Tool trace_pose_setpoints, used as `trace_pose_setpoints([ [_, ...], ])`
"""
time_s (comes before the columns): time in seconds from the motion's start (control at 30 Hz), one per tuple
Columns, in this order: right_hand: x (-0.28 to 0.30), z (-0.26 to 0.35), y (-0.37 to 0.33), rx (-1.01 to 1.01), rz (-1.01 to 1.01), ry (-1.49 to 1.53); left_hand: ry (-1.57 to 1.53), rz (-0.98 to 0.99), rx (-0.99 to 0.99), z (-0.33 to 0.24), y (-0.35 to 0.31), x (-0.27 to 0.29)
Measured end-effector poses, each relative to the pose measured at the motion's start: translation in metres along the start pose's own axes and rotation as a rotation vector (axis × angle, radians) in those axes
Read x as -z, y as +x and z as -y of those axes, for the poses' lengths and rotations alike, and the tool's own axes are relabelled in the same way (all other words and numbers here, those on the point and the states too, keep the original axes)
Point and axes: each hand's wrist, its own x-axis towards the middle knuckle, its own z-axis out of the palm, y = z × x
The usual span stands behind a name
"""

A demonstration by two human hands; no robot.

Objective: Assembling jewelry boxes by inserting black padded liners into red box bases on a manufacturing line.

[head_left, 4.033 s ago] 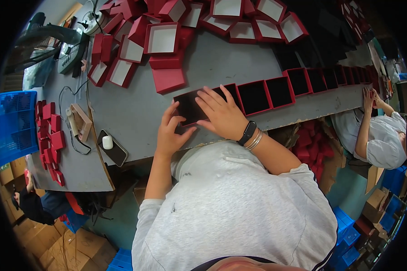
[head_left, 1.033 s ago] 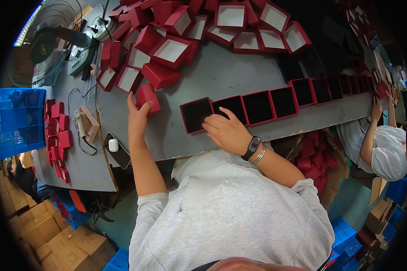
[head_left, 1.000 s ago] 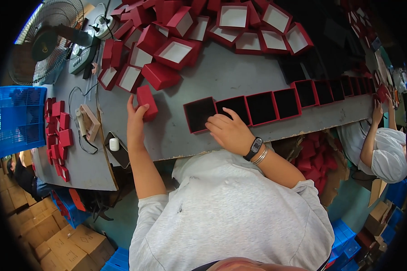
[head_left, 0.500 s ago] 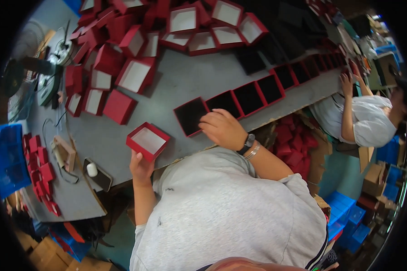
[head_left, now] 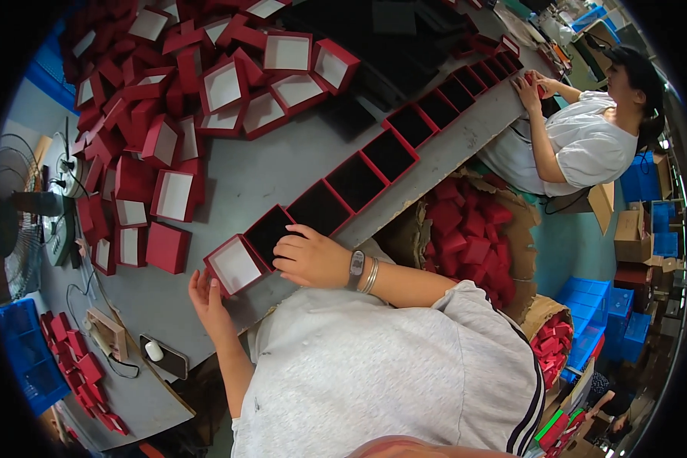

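A red box with a white inside (head_left: 235, 265) lies on the table at the near left end of a slanting row of red boxes. My left hand (head_left: 211, 299) is at its left edge, thumb and fingers apart and not wrapped around it; whether the fingertips touch it is unclear. Directly beside that box sits a red box with a black lining (head_left: 264, 233). My right hand (head_left: 311, 256) rests over its near right edge, fingers spread and gripping nothing visible. More black-lined boxes (head_left: 356, 182) run on toward the far right.
A heap of white-lined red boxes (head_left: 174, 196) covers the table's far left. Dark flat pieces (head_left: 346, 117) lie beyond the row. A phone (head_left: 171, 362) with a white case lies near the left edge. A carton of red boxes (head_left: 473, 237) stands below the right edge; a co-worker (head_left: 572, 141) works beyond.
The white-lined box in my left hand has been put down against the row's end, and that hand has let go. My right hand stays by the end black-lined box. The view has shifted.
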Motion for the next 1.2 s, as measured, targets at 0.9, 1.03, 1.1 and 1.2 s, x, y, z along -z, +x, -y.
trace_pose_setpoints([
  [0.9, 0.070, -0.068, 0.022, -0.439, -0.300, 0.267, 0.622, 0.171, -0.416, 0.004, -0.029, 0.008],
  [1.03, 0.083, -0.160, 0.007, -0.790, -0.268, -0.389, 0.612, 0.200, -0.458, 0.010, -0.025, 0.012],
  [1.1, 0.077, -0.182, 0.010, -0.935, -0.091, -0.487, 0.599, 0.193, -0.463, 0.008, -0.025, 0.012],
  [1.2, 0.069, -0.194, 0.020, -0.975, 0.021, -0.473, 0.559, 0.192, -0.439, 0.008, -0.024, 0.011],
])
